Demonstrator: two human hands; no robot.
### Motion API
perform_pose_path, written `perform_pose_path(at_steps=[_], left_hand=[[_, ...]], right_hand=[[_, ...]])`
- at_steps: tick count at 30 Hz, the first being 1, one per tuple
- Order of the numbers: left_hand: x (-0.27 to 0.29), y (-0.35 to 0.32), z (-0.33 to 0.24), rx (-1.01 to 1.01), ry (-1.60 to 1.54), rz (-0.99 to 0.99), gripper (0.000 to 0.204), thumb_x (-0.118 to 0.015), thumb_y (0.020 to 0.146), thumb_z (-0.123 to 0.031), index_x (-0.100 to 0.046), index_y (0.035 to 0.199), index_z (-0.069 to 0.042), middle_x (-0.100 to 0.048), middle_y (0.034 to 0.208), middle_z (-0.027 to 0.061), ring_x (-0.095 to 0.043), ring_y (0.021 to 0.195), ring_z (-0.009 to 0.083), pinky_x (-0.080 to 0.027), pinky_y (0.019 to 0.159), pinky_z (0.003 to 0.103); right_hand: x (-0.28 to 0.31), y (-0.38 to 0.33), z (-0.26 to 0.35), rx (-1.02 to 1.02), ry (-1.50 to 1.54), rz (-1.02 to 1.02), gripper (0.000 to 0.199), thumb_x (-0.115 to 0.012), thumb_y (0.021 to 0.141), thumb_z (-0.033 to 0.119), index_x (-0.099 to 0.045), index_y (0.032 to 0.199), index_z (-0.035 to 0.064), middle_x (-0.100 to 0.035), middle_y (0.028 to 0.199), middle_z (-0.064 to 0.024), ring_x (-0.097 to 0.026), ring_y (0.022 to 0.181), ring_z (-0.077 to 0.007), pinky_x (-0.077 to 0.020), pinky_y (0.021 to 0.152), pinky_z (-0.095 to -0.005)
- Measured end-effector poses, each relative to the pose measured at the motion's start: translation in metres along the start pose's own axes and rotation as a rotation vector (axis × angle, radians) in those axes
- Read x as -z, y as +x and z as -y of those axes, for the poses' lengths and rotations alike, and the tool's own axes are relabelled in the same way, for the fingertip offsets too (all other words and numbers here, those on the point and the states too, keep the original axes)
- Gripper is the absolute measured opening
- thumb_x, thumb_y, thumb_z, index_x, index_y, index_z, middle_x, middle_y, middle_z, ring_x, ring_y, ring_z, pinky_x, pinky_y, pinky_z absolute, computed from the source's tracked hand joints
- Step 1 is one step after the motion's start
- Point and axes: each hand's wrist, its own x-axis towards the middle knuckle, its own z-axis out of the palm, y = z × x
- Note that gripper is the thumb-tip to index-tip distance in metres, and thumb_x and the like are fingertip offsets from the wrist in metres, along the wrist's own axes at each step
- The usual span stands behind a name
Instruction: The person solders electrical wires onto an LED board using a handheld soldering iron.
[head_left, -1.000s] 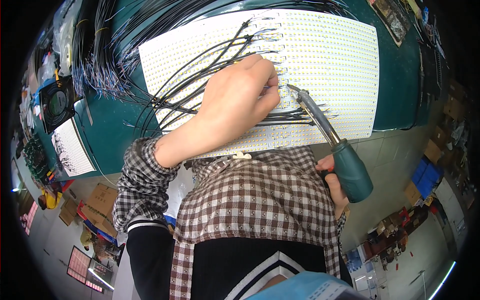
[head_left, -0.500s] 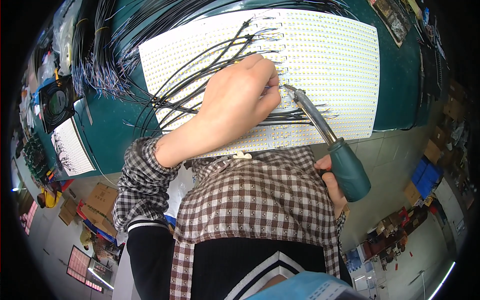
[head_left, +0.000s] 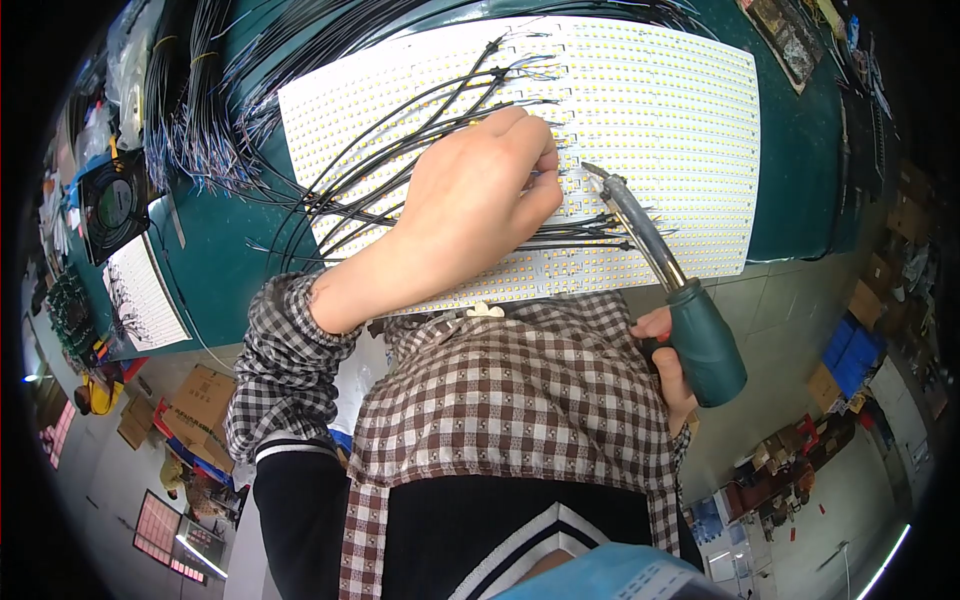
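A large white LED board (head_left: 660, 130), covered with rows of small yellow chips, lies in front of me. Several thin black cables (head_left: 350, 160) with stripped, coloured wire ends spread across its left half. My left hand (head_left: 490, 180) rests over the middle of the board, fingertips pinched on a cable, whose end is mostly hidden under the fingers. In my right hand (head_left: 675, 370), at the board's near right edge, is a soldering iron (head_left: 708, 345) with a green handle. Its tip points up-left, just right of my left fingertips, at the column of solder pads.
Bundles of black cables (head_left: 200, 90) lie on the green table (head_left: 225, 240) at the far left. A black fan (head_left: 112, 205) stands at the left, near a smaller LED board (head_left: 145, 295). A worn, dirty block (head_left: 783, 40) sits far right. Cardboard boxes (head_left: 200, 405) stand on the floor.
The soldering iron has shifted slightly right, its tip drawing a little away from my left fingertips. My left hand has stayed in place.
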Motion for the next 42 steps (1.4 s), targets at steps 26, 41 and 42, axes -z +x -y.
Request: perform_pose_path(at_steps=[26,41,42], left_hand=[[-0.011,-0.038,-0.008,-0.308,0.099,0.08,0.015,-0.068,0.076,-0.006,-0.056,0.084,-0.005,-0.055,0.081,0.0081,-0.055,0.071,0.0281,-0.043,0.059,0.037],[-0.004,-0.055,-0.025,-0.118,0.097,-0.086,0.013,-0.064,0.08,-0.001,-0.056,0.09,-0.003,-0.057,0.08,0.0097,-0.059,0.068,0.0274,-0.046,0.056,0.036],[0.001,-0.057,-0.026,-0.054,0.148,-0.111,0.012,-0.064,0.081,0.0,-0.056,0.09,-0.003,-0.057,0.081,0.0099,-0.059,0.069,0.0273,-0.046,0.056,0.036]], right_hand=[[0.01,0.01,0.013,0.14,0.203,-0.265,0.046,-0.07,0.082,0.03,-0.056,0.099,-0.0106,-0.059,0.085,-0.0175,-0.06,0.073,-0.0249,-0.0552,0.062,-0.0336],[0.017,0.003,0.008,0.168,0.238,-0.269,0.05,-0.072,0.081,0.033,-0.056,0.099,-0.0103,-0.058,0.085,-0.0161,-0.06,0.075,-0.0254,-0.0558,0.06,-0.0332],[0.018,0.004,0.007,0.149,0.243,-0.264,0.05,-0.072,0.08,0.034,-0.056,0.099,-0.0102,-0.058,0.085,-0.0161,-0.06,0.075,-0.0253,-0.0557,0.061,-0.0334]])
